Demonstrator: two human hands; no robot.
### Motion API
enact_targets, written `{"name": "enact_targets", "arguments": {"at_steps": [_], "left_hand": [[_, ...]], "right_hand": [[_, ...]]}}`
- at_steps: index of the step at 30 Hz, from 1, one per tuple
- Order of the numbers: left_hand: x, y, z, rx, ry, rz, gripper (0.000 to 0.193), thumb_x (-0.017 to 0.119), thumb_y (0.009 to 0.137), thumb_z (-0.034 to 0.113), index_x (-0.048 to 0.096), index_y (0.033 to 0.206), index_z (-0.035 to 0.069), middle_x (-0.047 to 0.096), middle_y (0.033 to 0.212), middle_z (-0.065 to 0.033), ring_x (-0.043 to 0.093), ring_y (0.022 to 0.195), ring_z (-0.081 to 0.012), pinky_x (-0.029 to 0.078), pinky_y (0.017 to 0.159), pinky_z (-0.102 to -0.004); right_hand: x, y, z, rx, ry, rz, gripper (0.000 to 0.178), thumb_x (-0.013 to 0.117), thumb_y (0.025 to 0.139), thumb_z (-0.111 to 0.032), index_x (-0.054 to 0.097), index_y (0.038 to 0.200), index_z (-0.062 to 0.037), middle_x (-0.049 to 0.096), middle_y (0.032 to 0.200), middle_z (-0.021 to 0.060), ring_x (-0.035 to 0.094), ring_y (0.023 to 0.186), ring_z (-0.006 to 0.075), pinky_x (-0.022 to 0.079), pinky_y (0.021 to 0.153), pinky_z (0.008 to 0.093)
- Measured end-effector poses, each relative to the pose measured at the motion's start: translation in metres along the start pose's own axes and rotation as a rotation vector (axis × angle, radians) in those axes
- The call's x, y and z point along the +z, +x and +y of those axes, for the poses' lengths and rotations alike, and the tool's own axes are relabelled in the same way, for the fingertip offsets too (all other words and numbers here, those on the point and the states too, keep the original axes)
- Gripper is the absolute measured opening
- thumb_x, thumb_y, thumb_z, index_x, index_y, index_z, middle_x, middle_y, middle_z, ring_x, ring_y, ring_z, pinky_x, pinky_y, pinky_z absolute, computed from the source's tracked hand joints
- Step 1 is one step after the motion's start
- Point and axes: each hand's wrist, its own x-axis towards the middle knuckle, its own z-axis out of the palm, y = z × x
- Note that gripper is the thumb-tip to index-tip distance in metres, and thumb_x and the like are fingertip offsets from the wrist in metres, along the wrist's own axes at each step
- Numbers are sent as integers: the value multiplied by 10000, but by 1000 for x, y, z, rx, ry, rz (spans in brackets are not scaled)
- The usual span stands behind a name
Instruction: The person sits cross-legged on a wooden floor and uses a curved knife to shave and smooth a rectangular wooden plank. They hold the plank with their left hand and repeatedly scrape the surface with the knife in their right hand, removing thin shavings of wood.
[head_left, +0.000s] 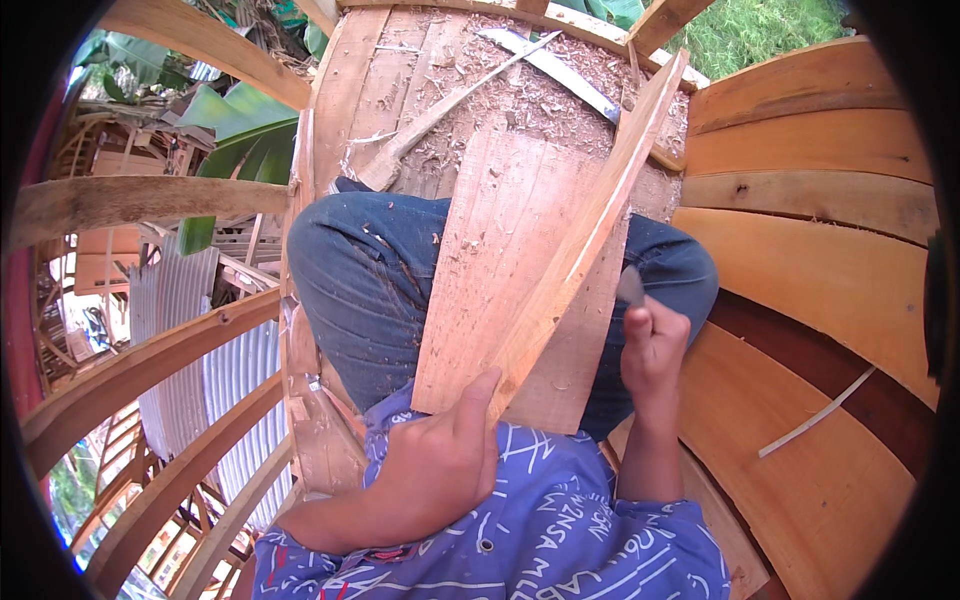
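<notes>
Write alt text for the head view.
The left hand holds the near end of a plank, tilted on edge over a wide board laid across jeans-clad legs; the right hand holds a small metal blade. Beyond the legs, shavings litter a wooden floor.

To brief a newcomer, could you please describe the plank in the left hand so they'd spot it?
Over the jeans-clad legs lies a wide board. Above it, the left hand holds the plank. Unlike that board, the plank looks narrower, slants toward upper right and reaches farther out.
</notes>
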Motion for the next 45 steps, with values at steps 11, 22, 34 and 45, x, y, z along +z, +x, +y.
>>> {"name": "enact_targets", "arguments": {"at_steps": [11,22,34,45], "left_hand": [[6,0,5,26,76,-23,531,623,813,46,409,1284,-72,556,554,-122,582,468,-289,449,456,-389],[7,1,6,20,96,-33,508,625,817,52,422,1258,-97,543,535,-121,575,453,-286,454,447,-379],[10,0,1,31,71,-25,530,628,795,29,420,1267,-93,534,526,-116,565,438,-281,454,436,-374],[-1,6,11,-51,135,-91,588,645,758,25,429,1288,-112,574,583,-110,596,484,-254,488,475,-360]], "right_hand": [[5,2,-9,-55,-301,-28,642,647,784,-606,493,575,-18,466,503,150,522,476,340,394,446,396],[10,39,7,-45,-298,77,705,601,798,-655,525,602,17,486,529,193,526,510,383,402,481,414],[-13,53,37,112,-49,109,624,524,942,-497,492,624,39,341,521,95,388,500,165,333,480,330],[0,49,0,-27,-314,13,701,620,762,-676,589,602,7,529,524,183,557,513,370,434,484,403]]}}
